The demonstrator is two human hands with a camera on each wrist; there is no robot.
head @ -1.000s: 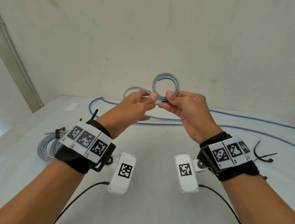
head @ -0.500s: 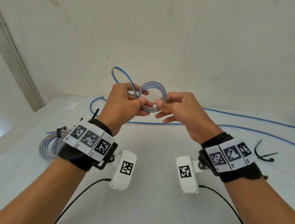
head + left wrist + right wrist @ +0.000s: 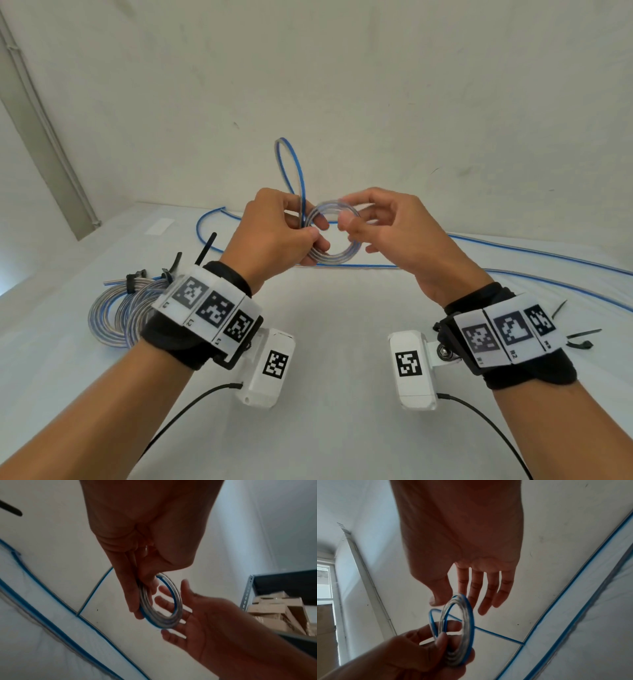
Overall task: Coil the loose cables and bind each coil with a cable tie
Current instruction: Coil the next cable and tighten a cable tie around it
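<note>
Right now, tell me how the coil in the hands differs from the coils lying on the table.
The coil in the hands is held up by the left hand; the coils on the table lie flat. It is small and untied, with cable trailing; they look wider and carry black ties. Both are clear cable with a blue stripe.

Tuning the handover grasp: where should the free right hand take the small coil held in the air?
Probably the coil's free arc opposite the left hand's pinch, from the right. The right hand is open beside it; thumb through the ring, fingers outside, clamps all turns.
</note>
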